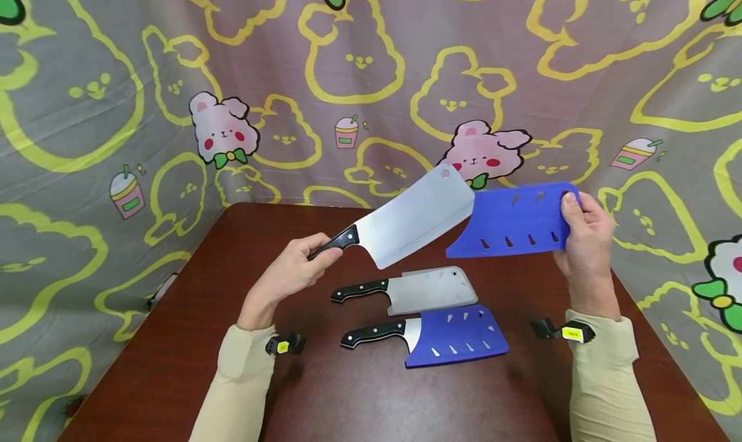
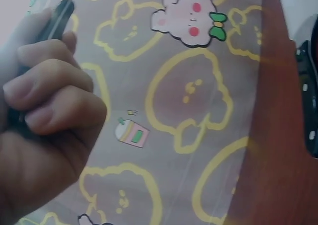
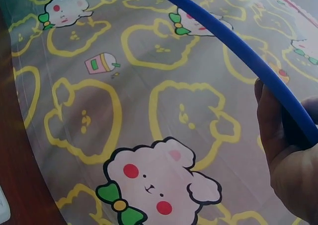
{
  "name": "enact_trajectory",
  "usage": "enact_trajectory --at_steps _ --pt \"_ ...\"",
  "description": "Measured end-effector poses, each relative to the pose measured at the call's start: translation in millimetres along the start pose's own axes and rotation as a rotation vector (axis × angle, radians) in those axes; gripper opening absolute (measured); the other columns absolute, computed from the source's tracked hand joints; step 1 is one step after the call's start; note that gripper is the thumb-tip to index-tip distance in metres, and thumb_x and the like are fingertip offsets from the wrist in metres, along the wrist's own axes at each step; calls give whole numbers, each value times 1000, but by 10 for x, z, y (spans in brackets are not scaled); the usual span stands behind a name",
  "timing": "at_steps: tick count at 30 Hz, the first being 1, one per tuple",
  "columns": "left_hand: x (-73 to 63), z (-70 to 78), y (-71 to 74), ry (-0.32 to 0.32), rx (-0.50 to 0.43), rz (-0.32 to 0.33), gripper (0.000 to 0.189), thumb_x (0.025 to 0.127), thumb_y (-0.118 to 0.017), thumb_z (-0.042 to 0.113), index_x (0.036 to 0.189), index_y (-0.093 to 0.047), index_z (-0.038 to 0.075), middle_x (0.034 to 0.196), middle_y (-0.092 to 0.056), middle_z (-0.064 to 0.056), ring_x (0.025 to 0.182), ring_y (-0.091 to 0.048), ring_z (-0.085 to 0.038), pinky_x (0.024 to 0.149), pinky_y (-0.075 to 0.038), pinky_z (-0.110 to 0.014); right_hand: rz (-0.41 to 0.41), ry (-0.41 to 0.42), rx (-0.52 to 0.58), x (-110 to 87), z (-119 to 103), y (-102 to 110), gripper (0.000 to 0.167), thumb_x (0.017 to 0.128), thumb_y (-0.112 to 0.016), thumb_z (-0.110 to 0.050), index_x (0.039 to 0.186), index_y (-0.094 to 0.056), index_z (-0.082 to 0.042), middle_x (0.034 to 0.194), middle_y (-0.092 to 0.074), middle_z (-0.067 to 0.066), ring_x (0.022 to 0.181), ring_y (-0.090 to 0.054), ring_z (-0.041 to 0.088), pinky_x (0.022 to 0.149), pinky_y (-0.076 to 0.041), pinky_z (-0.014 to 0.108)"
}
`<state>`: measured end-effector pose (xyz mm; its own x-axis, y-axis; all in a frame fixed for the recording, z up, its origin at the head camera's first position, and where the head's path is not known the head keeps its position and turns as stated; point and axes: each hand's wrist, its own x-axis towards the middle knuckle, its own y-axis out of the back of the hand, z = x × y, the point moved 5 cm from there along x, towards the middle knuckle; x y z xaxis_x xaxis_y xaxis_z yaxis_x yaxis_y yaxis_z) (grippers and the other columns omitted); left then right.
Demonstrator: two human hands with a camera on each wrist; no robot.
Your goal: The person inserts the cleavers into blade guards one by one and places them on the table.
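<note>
My left hand (image 1: 298, 265) grips the black handle of a bare cleaver (image 1: 420, 213), raised over the table with its blade slanting up to the right. In the left wrist view the fingers (image 2: 64, 81) curl round that handle. My right hand (image 1: 588, 236) pinches the far end of a blue blade sheath (image 1: 504, 226), thumb on its face. The cleaver's tip end meets or overlaps the sheath's open left edge in the head view; whether they touch I cannot tell. From the right wrist, the sheath (image 3: 238, 46) shows edge-on in the hand.
On the brown table (image 1: 452, 403) lie two sheathed cleavers, handles to the left: one in a translucent whitish sheath (image 1: 435, 290), and nearer, one in a blue sheath (image 1: 458, 336). A patterned cloth (image 1: 371, 62) with cartoon rabbits hangs behind and at both sides.
</note>
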<state>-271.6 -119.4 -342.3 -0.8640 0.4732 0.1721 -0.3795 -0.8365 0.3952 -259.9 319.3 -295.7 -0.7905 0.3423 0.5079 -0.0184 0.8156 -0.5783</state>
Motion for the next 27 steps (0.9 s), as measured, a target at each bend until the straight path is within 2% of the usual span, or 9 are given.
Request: enact_trajectory --at_steps 7,11,16,19,23,27 --pt "-145 134 37 38 176 -125 17 95 -65 33 87 -60 19 58 -40 0 46 -36 -10 42 -29 -23 -171 -12 20 -12 -106 -25 17 98 -50 3 104 -61 14 77 -71 17 63 -73 23 56 -55 31" --pt "-207 193 60 52 236 -156 23 95 -64 38 84 -58 18 58 -40 2 45 -36 -8 43 -30 -23 -200 -43 7 -26 -101 -43 17 98 -49 3 104 -63 12 78 -72 16 64 -74 22 56 -56 30" --pt "-252 212 82 70 268 -187 27 94 -65 38 81 -55 16 58 -40 3 46 -37 -8 45 -31 -23 -261 -87 11 -55 -61 -94 18 100 -46 2 103 -61 11 79 -72 16 65 -74 22 57 -55 31" --pt "-266 229 76 42 328 -207 27 92 -67 40 78 -57 19 60 -42 5 50 -40 -8 48 -33 -23 -321 -90 -86 -79 -44 -133 20 101 -44 2 104 -63 7 78 -73 11 64 -73 19 56 -56 29" --pt "-254 261 43 -38 392 -202 25 92 -67 41 77 -57 23 64 -45 7 56 -44 -7 54 -37 -23 -342 -64 -167 -97 -57 -145 20 100 -44 4 103 -64 7 77 -73 10 61 -73 17 53 -56 28" --pt "-224 279 31 -91 376 -146 26 95 -64 37 77 -53 22 62 -40 7 54 -38 -6 55 -36 -23 -299 -44 -97 -80 -87 -120 19 100 -45 3 104 -62 9 78 -73 13 62 -73 20 54 -56 29"
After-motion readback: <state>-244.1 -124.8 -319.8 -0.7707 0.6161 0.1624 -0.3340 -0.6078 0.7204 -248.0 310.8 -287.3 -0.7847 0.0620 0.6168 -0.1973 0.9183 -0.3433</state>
